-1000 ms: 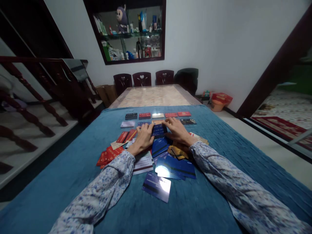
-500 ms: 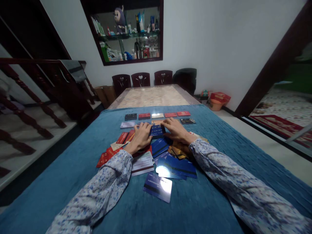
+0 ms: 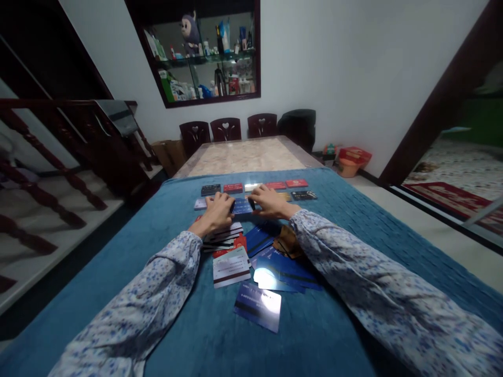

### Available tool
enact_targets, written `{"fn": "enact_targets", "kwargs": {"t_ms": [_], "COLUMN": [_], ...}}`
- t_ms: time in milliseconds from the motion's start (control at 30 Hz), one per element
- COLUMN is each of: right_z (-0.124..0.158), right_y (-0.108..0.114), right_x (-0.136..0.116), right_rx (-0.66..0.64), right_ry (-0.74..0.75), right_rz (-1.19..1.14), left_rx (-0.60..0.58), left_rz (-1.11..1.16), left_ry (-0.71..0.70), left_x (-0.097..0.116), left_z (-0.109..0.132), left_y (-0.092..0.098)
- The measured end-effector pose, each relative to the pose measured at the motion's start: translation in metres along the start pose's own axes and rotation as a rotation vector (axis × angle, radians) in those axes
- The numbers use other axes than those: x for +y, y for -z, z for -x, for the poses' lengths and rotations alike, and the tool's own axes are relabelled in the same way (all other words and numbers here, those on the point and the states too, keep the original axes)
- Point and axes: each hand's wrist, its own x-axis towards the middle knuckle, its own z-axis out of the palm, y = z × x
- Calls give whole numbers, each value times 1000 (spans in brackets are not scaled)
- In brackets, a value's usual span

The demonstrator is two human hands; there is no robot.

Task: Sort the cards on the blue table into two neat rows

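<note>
The left hand [image 3: 215, 212] and the right hand [image 3: 271, 203] face each other over a blue cloth [image 3: 314, 335], which covers the near part of the tabletop [image 3: 243, 151]. Both are grasping a stack of blue cards [image 3: 242, 206], one hand at each side of it. This stack is placed between a pale lavender card stack [image 3: 199, 204] and a black card stack [image 3: 304, 195]. Behind it is another row, with a dark grey card stack [image 3: 211, 189] at its left end. Nearer to the person, loose cards overlap: blue cards [image 3: 301, 269], brown-gold cards [image 3: 288, 242] and white cards [image 3: 231, 268]. A purple card [image 3: 255, 301] lies nearest, light shining on it.
</note>
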Motion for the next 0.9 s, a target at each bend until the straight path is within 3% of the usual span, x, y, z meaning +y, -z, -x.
{"fn": "enact_targets", "kwargs": {"t_ms": [233, 900], "right_z": [-26, -74], "right_y": [0, -25], "right_x": [-10, -3], "right_rx": [-26, -92], "right_ry": [-16, -32], "right_rz": [17, 13], "left_rx": [-41, -121], "left_rz": [-21, -33], "left_ry": [25, 31], "left_x": [-21, -56], "left_z": [-9, -42], "left_y": [5, -18]}}
